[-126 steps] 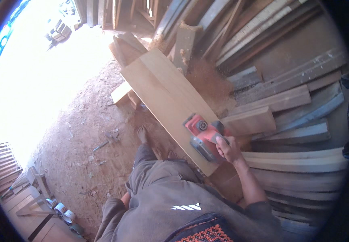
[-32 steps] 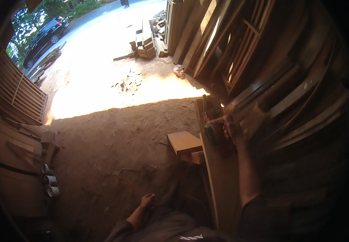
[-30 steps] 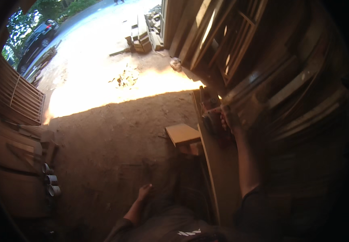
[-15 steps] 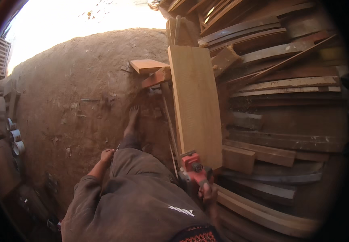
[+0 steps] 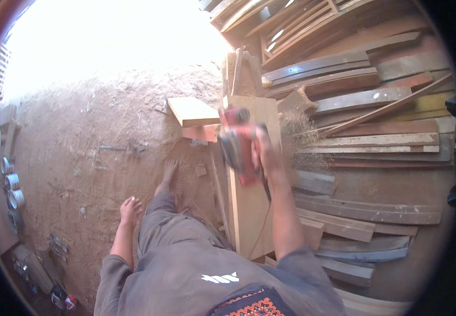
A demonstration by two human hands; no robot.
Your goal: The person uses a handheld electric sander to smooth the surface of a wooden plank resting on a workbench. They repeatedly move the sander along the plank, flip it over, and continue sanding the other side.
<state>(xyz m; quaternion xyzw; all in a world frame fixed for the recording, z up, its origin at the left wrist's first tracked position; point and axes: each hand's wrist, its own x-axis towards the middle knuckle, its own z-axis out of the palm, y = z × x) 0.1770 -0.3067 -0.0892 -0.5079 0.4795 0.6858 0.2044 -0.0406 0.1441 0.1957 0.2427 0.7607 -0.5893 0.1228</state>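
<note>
My right hand (image 5: 263,154) is wrapped round the handle of a red and black electric hand planer (image 5: 241,145), blurred by motion. The planer sits on the far part of a long pale wooden board (image 5: 251,221), and a cord trails from it back along the board. Wood shavings (image 5: 306,136) spray out to the right of the tool. My left hand (image 5: 130,209) hangs beside my left thigh over the dirt floor, holding nothing, its fingers loosely curled but apart.
Stacks of planks and offcuts (image 5: 367,210) fill the right side. A short wood block (image 5: 192,111) juts out left of the board's far part. Several white cans (image 5: 14,181) stand along the left edge. Scraps and a tool-like piece (image 5: 113,147) lie on the dirt floor.
My right hand has pushed the planer from the board's near end to its far part. Shavings now fly off to the right. My left hand's fingers have loosened.
</note>
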